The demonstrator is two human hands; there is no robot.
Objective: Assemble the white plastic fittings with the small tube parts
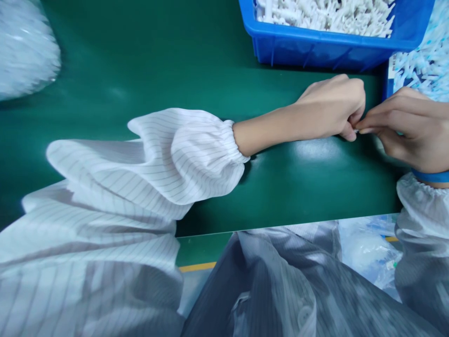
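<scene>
My left hand (335, 105) is closed in a pinch above the green tabletop (273, 187), its thumb and bent forefinger toward the right. Meeting it there, my right hand (410, 124) pinches too, with a blue band round its wrist. Between the fingertips of both hands shows a tiny white piece (357, 131), mostly hidden and too small to name. Beyond the hands stands a blue bin (315, 49) full of small white plastic parts (326, 16).
At the right edge, a second blue container (387, 84) holds many white and light-blue plastic pieces (428, 61). A clear bag of white items (26, 51) lies at the upper left. Below the table's front edge are clear plastic bags (368, 257).
</scene>
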